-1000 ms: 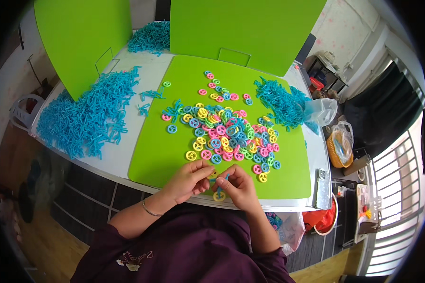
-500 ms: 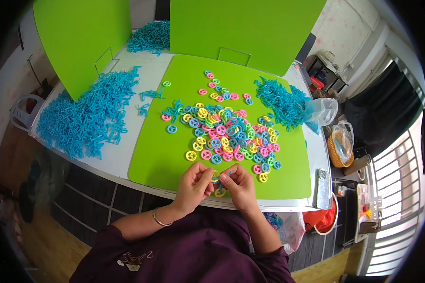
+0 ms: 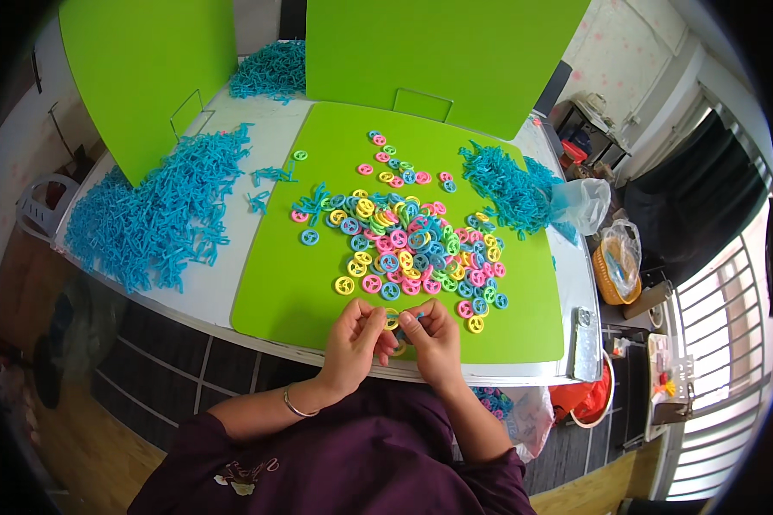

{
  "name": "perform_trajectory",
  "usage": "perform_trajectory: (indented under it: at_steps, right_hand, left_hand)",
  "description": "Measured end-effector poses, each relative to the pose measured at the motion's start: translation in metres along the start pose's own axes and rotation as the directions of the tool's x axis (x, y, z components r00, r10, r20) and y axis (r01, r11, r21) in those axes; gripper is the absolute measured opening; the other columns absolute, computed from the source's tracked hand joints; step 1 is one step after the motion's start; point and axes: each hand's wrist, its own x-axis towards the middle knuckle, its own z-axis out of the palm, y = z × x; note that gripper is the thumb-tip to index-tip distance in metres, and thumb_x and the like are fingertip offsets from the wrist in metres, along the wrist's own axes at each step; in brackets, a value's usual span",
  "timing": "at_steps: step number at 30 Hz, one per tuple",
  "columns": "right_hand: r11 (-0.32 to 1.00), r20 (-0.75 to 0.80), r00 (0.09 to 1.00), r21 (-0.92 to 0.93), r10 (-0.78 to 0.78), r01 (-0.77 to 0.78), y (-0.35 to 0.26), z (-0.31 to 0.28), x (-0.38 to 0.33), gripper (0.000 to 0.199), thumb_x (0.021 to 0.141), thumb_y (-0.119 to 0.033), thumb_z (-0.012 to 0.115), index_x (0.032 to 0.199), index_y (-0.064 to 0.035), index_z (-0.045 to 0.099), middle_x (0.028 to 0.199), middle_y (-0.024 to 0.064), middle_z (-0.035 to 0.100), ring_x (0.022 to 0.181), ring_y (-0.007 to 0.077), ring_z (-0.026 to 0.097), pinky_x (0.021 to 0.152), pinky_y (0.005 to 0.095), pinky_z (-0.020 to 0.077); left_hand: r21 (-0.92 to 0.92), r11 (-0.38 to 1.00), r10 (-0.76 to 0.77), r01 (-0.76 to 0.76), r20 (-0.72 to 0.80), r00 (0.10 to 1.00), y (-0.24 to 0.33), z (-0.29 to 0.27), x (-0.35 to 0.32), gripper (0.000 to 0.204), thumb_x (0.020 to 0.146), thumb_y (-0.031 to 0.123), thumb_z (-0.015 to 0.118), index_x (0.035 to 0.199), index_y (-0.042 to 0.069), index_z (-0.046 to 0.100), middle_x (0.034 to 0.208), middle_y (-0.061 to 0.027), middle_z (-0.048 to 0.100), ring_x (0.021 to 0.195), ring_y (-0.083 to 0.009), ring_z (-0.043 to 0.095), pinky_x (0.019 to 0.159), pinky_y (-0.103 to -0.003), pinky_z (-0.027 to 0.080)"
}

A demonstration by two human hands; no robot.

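The left wrist has swung rightward and nearer since a second ago. The left hand has its grip pinched on a yellow wheel above the near edge of the green board; the right hand, just beside, pinches a blue piece. Farther off lies a multicoloured wheel pile, with blue heaps left and right.

Wheels lay heaped on a mat atop the surface, between two piles of parts, before a board.
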Motion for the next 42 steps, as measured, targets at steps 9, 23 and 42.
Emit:
perform_trajectory:
  at_steps: [9, 23, 42]
  right_hand:
    - [0.986, -0.029, 1.000, -0.167, -0.004, 0.000, -0.005, 0.010, 0.002, 0.012, 0.089, -0.008, 0.062, 0.089, 0.0000, 0.054, 0.072, 0.0029, 0.062, 0.065, 0.0063, 0.056, 0.060, 0.0203, 0.0446]
    - [0.997, 0.053, 0.997, -0.057, -0.054, 0.057, 0.001, 0.003, 0.002, 0.013, 0.089, -0.008, 0.062, 0.094, 0.0024, 0.057, 0.083, 0.0070, 0.066, 0.074, 0.0081, 0.059, 0.065, 0.0212, 0.0468]
    - [0.938, 0.150, 0.988, -0.340, -0.024, 0.074, -0.004, -0.009, 0.003, 0.012, 0.087, -0.008, 0.064, 0.094, -0.0001, 0.068, 0.078, 0.0022, 0.068, 0.070, 0.0052, 0.058, 0.062, 0.0224, 0.0468]
  left_hand:
    - [0.067, 0.995, 0.081, -0.078, -0.053, 0.995, -0.002, -0.006, 0.004, 0.016, 0.096, 0.016, 0.050, 0.087, 0.003, 0.046, 0.064, -0.0070, 0.060, 0.050, -0.0080, 0.055, 0.044, -0.021, 0.046]
    - [-0.055, 0.994, -0.091, 0.092, 0.004, 0.996, 0.007, -0.018, 0.012, 0.014, 0.093, 0.017, 0.055, 0.086, 0.005, 0.051, 0.064, -0.0059, 0.060, 0.050, -0.0094, 0.057, 0.043, -0.021, 0.045]
    - [0.008, 0.993, -0.114, 0.114, 0.089, 0.989, 0.004, -0.022, 0.015, 0.016, 0.095, 0.018, 0.052, 0.087, 0.005, 0.052, 0.063, -0.0023, 0.058, 0.051, -0.0067, 0.056, 0.041, -0.018, 0.041]
